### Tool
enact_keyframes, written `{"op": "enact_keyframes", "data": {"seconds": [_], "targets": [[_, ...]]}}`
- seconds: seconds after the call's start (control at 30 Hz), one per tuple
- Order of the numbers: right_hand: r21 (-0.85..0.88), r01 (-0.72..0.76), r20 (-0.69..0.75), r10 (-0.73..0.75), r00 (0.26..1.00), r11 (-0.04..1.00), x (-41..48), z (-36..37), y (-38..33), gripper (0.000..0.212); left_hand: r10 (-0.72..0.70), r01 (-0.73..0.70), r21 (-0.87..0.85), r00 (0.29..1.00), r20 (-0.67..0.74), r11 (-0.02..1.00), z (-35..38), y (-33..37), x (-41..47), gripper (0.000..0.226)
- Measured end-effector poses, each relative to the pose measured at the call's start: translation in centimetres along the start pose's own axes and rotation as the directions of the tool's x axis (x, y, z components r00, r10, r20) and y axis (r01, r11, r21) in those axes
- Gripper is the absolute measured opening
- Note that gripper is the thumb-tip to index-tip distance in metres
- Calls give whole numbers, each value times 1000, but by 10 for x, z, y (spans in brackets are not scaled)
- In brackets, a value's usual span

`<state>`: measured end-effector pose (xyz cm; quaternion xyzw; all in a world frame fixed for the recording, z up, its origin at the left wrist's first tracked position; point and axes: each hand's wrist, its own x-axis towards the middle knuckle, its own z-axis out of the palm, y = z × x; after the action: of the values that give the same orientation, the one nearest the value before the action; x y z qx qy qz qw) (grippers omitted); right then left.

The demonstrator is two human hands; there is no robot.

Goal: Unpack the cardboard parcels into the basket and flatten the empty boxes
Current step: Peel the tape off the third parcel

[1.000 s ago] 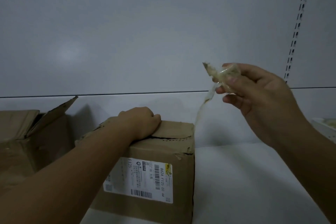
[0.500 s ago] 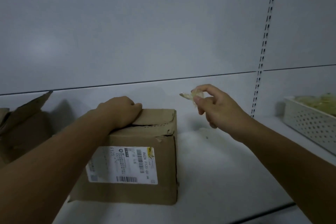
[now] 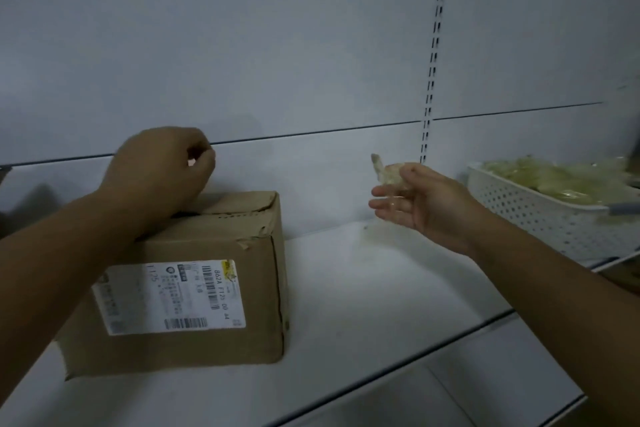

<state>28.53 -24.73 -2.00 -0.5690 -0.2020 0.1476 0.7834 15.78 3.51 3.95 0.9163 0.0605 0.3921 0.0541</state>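
Note:
A brown cardboard box (image 3: pixel 194 291) with a white shipping label stands on the white shelf (image 3: pixel 363 305), its top flaps torn and creased. Above the box's back edge my left hand (image 3: pixel 162 170) is curled in a fist, the forearm lying across the top; I see nothing in it. To the right of the box my right hand (image 3: pixel 419 201) hovers with its fingers spread. A crumpled wad of clear tape (image 3: pixel 384 170) clings at its thumb tip. The white perforated basket (image 3: pixel 540 218) at the far right holds pale yellow-green packets.
A grey back panel with a slotted upright (image 3: pixel 433 55) rises behind the shelf. The shelf's front edge runs diagonally at lower right, with another level below it. A dark flap of a second box shows at the far left edge.
My left hand has lifted off the box top into a raised fist. The right hand has moved right toward the basket and spread its fingers around the tape wad. The view has panned right.

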Motion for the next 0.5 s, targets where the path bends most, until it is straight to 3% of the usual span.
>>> {"op": "enact_keyframes", "data": {"seconds": [0.1, 0.17, 0.2, 0.3, 0.37, 0.43, 0.5], "targets": [[327, 56, 17, -65, 998, 943, -7, 0, -23, 25, 72, -95, -266, 993, -96, 959, -15, 41, 4, 11], [408, 70, 56, -101, 993, 910, -15, 5, -38, 34, 129, -119, -415, 992, -4, 902, -16, 80, 6, 6], [419, 80, 69, -120, 990, 905, -20, 7, -45, 39, 174, -119, -436, 981, 88, 892, -12, 98, 8, 16], [433, 119, 84, -171, 982, 894, -36, 7, -64, 48, 288, -99, -415, 859, 424, 905, 7, 147, 12, 62], [396, 141, 77, -186, 980, 907, -50, -3, -76, 47, 328, -31, -542, 823, 463, 840, 13, 170, 18, 51], [310, 164, 40, -185, 982, 937, -63, -20, -88, 45, 336, 21, -642, 839, 429, 767, 13, 188, 23, 27], [139, 175, -26, -173, 985, 975, -76, -43, -104, 39, 351, -27, -647, 856, 378, 762, 12, 202, 29, 14]]}}
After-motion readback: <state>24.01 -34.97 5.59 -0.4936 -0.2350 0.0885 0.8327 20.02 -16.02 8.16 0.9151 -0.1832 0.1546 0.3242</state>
